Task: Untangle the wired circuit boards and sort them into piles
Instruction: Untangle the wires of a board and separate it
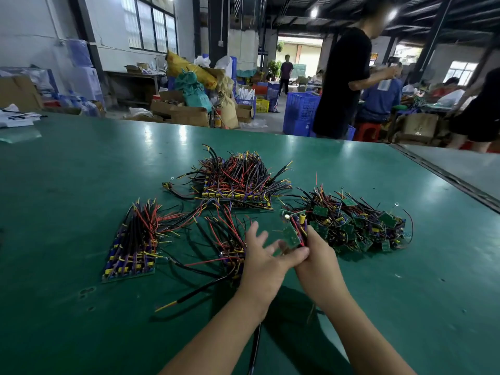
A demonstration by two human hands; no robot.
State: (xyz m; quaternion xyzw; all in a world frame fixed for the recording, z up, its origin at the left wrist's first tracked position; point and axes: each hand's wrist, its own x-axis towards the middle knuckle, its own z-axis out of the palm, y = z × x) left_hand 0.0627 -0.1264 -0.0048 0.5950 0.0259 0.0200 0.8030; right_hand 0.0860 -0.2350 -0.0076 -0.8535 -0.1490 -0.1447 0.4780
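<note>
A green work table [81, 212] fills the view. Every place below is given relative to the small circuit board [293, 235] held up at centre.

- **Beyond the board:** the biggest stacked pile [238, 182], its red and black wires bristling upward.
- **Right of it:** a tangled heap [359, 226] of small green boards.
- **Far left:** a neat stack [135, 239].
- **Just left:** a looser bundle [224, 239], partly under the left hand [261, 255], whose fingers are spread and hold nothing.

The right hand [318, 255] is clamped round the board's lower end and its wires.

The board looks light and stiff, and its wires look floppy and likely to snag. It is probably best held by its edges, not pulled by the leads. A loose yellow-tipped black wire [189, 296] lies nearer than the board, to its left.
</note>
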